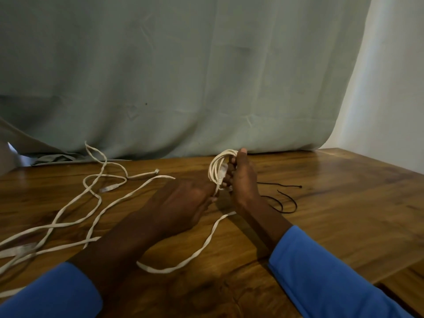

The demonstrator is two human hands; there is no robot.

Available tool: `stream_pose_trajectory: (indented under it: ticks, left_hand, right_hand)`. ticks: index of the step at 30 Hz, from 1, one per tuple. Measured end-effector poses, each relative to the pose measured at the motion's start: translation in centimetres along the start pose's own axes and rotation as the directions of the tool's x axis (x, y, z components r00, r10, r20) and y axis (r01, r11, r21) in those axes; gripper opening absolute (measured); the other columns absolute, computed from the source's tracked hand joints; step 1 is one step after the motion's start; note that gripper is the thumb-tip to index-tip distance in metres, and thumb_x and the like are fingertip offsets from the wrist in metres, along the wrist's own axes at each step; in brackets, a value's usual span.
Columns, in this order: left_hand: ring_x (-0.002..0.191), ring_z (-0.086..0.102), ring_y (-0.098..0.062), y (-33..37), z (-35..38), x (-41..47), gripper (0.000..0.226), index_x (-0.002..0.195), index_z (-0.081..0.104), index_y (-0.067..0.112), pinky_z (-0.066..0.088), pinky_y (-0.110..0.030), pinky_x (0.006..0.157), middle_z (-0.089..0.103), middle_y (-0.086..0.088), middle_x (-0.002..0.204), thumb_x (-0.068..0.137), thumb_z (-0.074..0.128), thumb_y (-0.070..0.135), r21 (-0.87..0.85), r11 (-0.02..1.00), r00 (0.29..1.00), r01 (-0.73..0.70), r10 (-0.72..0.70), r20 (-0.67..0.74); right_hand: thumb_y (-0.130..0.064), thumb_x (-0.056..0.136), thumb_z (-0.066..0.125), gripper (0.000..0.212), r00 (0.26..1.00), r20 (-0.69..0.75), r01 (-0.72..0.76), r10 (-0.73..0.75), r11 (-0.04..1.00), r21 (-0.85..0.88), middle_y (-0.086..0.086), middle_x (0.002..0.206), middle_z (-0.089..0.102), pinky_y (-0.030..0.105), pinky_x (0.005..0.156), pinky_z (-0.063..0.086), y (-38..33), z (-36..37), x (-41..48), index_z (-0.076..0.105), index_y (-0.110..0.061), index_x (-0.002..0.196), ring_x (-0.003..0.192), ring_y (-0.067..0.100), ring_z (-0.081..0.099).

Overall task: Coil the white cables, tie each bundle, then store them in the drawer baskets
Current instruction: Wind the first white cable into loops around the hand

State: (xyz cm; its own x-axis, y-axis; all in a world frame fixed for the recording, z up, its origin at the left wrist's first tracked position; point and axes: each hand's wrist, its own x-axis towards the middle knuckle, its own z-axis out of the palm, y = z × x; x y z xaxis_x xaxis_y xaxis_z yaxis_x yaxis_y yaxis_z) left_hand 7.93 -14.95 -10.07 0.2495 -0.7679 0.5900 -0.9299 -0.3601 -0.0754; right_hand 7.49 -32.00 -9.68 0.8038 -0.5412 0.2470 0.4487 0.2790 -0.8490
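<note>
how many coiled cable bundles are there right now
1: the coil held in the right hand, over the table. The rest of the white cable lies loose at left; none seems hidden.

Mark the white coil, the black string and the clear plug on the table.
white coil [212, 168]: head view, left side of the loops.
black string [286, 186]: head view, straight far strand.
clear plug [109, 188]: head view, middle of the connector.

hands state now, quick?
left hand: pinches the white cable just below its coil.
right hand: grips the coiled loops of that cable.
</note>
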Motion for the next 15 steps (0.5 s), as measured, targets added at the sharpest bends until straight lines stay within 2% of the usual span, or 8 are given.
stream_pose_trajectory:
  ticks: [3,5,6,8,9,11,13,15]
  left_hand:
    - [0.08,0.065,-0.016,0.8,0.8,0.4,0.019,0.115,0.066,0.023,0.043,-0.024,0.061,0.07,0.001,0.107,0.1,0.063,0.034,0.045,0.988,0.989,-0.145,0.145,0.002]
    - [0.078,0.066,-0.017,1.3,1.1,0.4,0.015,0.109,0.069,0.023,0.045,-0.026,0.06,0.07,0.001,0.103,0.099,0.064,0.032,0.017,0.99,0.99,-0.143,0.143,-0.013]
    - [0.077,0.064,-0.014,1.3,1.0,0.4,0.011,0.104,0.069,0.023,0.045,-0.026,0.061,0.069,0.005,0.099,0.098,0.063,0.031,-0.026,0.994,0.994,-0.106,0.105,-0.042]
    - [0.072,0.056,-0.005,1.0,0.7,0.3,0.003,0.095,0.069,0.026,0.04,-0.024,0.062,0.062,0.014,0.087,0.096,0.067,0.027,-0.12,0.993,0.994,-0.001,-0.012,-0.11]
    - [0.07,0.053,-0.002,0.7,0.6,0.2,0.004,0.091,0.07,0.027,0.039,-0.023,0.061,0.061,0.016,0.082,0.093,0.069,0.024,-0.161,0.986,0.987,0.05,-0.074,-0.145]
    - [0.067,0.057,-0.003,0.6,0.4,0.0,0.008,0.085,0.072,0.028,0.042,-0.022,0.059,0.064,0.017,0.076,0.086,0.072,0.021,-0.255,0.958,0.966,0.127,-0.178,-0.188]
    - [0.067,0.06,-0.002,0.6,0.2,-0.2,0.007,0.083,0.075,0.03,0.042,-0.019,0.058,0.065,0.018,0.072,0.081,0.076,0.023,-0.299,0.933,0.943,0.199,-0.265,-0.202]
    - [0.068,0.059,-0.001,0.6,0.3,-0.1,0.005,0.079,0.074,0.034,0.04,-0.021,0.06,0.065,0.019,0.071,0.077,0.078,0.032,-0.274,0.926,0.919,0.259,-0.323,-0.225]
  right_hand:
    - [-0.043,0.108,0.043,0.043,0.997,-0.031,-0.07,0.07,0.998,0.01,-0.006,0.048,0.042,0.02,0.039,0.035,0.0,0.8,-0.6,0.05,-0.017,0.075,0.036,0.006,0.039]
    - [-0.044,0.107,0.043,0.042,0.986,0.025,-0.168,0.167,0.984,0.058,-0.006,0.046,0.042,0.018,0.037,0.034,0.1,0.9,-0.8,0.048,-0.016,0.077,0.035,0.006,0.039]
    - [-0.046,0.107,0.044,0.041,0.98,0.069,-0.189,0.186,0.981,0.047,-0.004,0.051,0.048,0.02,0.042,0.042,0.3,0.9,-0.9,0.051,-0.015,0.081,0.041,0.007,0.047]
    - [-0.051,0.103,0.05,0.044,0.978,0.111,-0.169,0.178,0.982,-0.087,0.001,0.075,0.067,0.034,0.075,0.059,0.8,0.8,-1.2,0.062,-0.009,0.103,0.07,0.015,0.065]
    - [-0.053,0.102,0.052,0.05,0.976,0.125,-0.159,0.18,0.975,-0.157,0.007,0.089,0.069,0.039,0.089,0.058,0.8,1.0,-1.6,0.064,-0.006,0.114,0.085,0.02,0.066]
    - [-0.048,0.105,0.045,0.058,0.952,0.221,-0.16,0.211,0.96,-0.228,0.018,0.102,0.065,0.032,0.079,0.058,0.3,1.2,-2.7,0.06,0.004,0.126,0.09,0.025,0.064]
    - [-0.052,0.106,0.034,0.06,0.899,0.333,-0.218,0.284,0.95,-0.223,0.02,0.098,0.06,0.024,0.065,0.058,-0.5,1.5,-3.6,0.058,0.0,0.125,0.083,0.021,0.064]
    - [-0.063,0.103,0.023,0.069,0.845,0.425,-0.272,0.324,0.945,-0.18,0.018,0.093,0.06,0.024,0.066,0.059,-0.8,1.4,-4.0,0.056,-0.004,0.118,0.079,0.019,0.065]
